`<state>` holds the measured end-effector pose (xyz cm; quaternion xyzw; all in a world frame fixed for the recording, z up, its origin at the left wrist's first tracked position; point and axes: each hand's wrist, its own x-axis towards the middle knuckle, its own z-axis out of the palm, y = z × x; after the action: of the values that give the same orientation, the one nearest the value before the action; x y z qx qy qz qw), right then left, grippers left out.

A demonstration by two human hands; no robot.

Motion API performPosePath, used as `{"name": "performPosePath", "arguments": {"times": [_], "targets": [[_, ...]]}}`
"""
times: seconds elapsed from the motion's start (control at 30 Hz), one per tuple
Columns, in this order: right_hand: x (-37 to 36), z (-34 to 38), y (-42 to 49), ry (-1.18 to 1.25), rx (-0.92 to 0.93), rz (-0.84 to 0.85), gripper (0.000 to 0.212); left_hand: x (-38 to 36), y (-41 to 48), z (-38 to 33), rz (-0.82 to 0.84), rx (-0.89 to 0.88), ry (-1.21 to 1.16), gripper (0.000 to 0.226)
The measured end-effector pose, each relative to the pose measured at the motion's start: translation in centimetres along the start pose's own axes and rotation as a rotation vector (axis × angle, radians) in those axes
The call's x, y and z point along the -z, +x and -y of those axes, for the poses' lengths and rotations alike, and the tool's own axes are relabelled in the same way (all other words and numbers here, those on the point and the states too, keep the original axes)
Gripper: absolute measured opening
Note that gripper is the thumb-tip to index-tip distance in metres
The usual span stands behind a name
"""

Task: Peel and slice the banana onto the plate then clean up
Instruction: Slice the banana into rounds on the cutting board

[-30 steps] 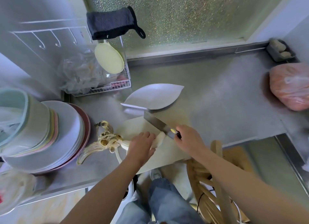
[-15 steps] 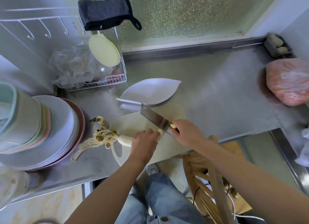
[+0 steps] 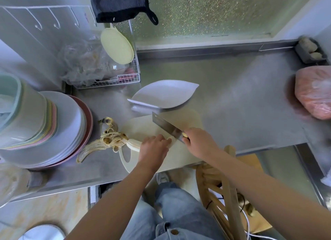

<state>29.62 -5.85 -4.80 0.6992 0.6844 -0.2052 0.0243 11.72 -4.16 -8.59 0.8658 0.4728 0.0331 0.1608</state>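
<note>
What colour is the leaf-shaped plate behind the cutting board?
White plate, head view.

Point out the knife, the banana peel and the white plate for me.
Knife (image 3: 165,125), head view, middle of the blade.
Peel (image 3: 105,141), head view, the bunched centre by the stem end.
Plate (image 3: 164,93), head view, bare inner surface.

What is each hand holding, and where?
Right hand grips the knife by its handle; left hand pins the peeled banana near its cut end.

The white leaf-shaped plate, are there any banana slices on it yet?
No, the white plate behind the cutting board holds nothing.
</note>
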Motion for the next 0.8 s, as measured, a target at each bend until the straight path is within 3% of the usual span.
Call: {"name": "performPosePath", "arguments": {"times": [0.4, 0.8], "targets": [[-1.1, -0.2, 0.4, 0.154, -0.026, 0.007, 0.019, -0.2, -1.2, 1.0, -0.116, 0.017, -0.107, 0.029], [0.4, 0.4, 0.3, 0.108, -0.006, 0.013, 0.02, 0.0, -1.5, 1.0, -0.097, 0.061, -0.137, 0.024]]}}
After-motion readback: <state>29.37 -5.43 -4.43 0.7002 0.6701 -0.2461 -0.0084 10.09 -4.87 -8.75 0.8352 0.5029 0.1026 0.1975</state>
